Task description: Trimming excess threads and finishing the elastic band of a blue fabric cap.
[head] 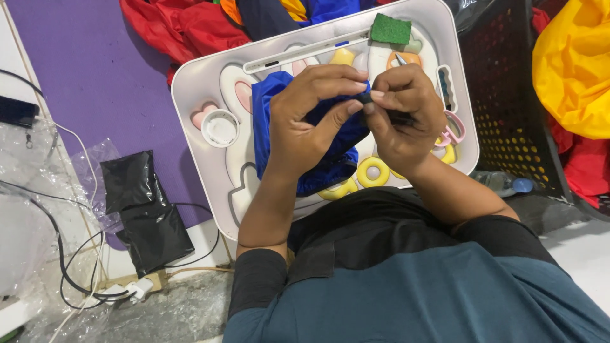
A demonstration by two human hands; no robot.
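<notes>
In the head view, the left hand [305,121] and the right hand [403,117] meet above a white tray [190,82]. Their fingertips pinch together one small black piece [367,100], and the left hand also grips the blue cloth [270,114] that lies on the tray. At 9 o'clock from the hands sits a white cap [220,127]. At 12 o'clock lies a green sponge [390,28], at 6 o'clock a yellow ring [373,171].

The person wears a dark teal shirt [445,298]. Black sleeves [257,279] cover the upper arms, far back from the fingers [356,86]. The fingers wear no gloves or rings.
</notes>
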